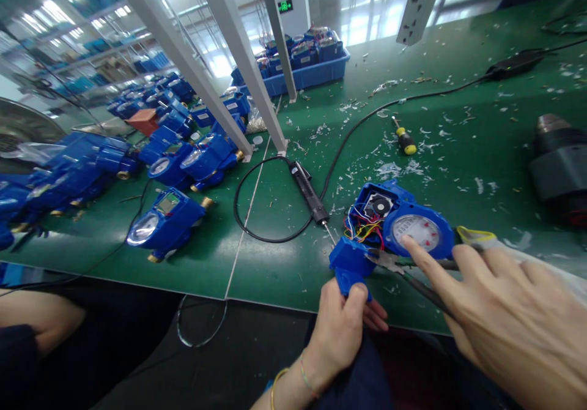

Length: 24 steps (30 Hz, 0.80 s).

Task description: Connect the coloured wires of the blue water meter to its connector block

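Observation:
My left hand (339, 318) is closed on a blue plastic cover (351, 260), thumb on its near flap, at the table's front edge. Just beyond it lies an opened blue water meter (443, 232), its round dial facing up. Red, yellow and blue wires (367, 229) spill from its open compartment beside a black round part. My right hand (499, 300) has its index finger stretched onto the dial, the other fingers bent. Pliers (387, 261) run from under this hand, jaws at the cover's edge; the hand seems closed around their handles, which are partly hidden.
A corded electric screwdriver (309, 193) lies left of the meter, its tip near the cover. Farther off is a yellow-black screwdriver (404, 137). A heat gun (557, 165) stands right. Several blue meters (167, 220) fill the left; white posts (238, 55) rise before a blue crate (316, 73).

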### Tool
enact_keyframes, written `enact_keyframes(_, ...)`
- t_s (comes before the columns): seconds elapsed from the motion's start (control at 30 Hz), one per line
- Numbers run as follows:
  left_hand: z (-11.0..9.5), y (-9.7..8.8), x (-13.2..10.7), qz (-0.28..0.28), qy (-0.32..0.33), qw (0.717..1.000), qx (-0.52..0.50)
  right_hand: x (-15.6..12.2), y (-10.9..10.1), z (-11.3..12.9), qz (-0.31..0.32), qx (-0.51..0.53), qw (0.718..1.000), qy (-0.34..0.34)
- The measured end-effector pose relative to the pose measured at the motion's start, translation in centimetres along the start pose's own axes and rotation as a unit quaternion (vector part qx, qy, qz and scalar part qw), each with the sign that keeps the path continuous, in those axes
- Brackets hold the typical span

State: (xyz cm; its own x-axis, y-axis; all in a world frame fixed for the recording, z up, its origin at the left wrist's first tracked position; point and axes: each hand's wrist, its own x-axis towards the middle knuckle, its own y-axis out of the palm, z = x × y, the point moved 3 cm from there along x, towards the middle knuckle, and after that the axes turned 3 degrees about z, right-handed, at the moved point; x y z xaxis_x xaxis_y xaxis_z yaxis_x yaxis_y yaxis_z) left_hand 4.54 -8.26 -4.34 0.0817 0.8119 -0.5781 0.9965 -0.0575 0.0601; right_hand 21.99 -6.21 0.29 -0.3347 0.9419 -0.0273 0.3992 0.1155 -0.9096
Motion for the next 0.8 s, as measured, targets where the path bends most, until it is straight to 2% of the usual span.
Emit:
enact_keyframes(0.33,0.3,-0.7,0.3,-0.003,0.003,1.0,0.01,0.4,-1.2,0.5,-0.146,0.08,0.986,0.002)
enact_keyframes(0.47,-0.1,-1.0,0.5,-0.011,0.006,1.0,0.009,0.5,-1.1,0.5,-0.168,0.118,0.978,-0.024)
enact_keyframes(0.57,-0.4,-1.0,0.8,-0.01,0.007,0.999,-0.036,0.5,-0.8,0.5,-0.186,0.133,0.973,-0.043)
enact_keyframes(0.63,-0.5,-0.9,0.9,-0.007,0.006,0.998,-0.068,0.6,-0.8,0.5,-0.179,0.13,0.975,-0.033)
enact_keyframes(0.8,-0.4,-0.5,0.9,-0.003,0.0,0.995,-0.102,0.3,-1.2,1.0,-0.106,0.044,0.992,0.055)
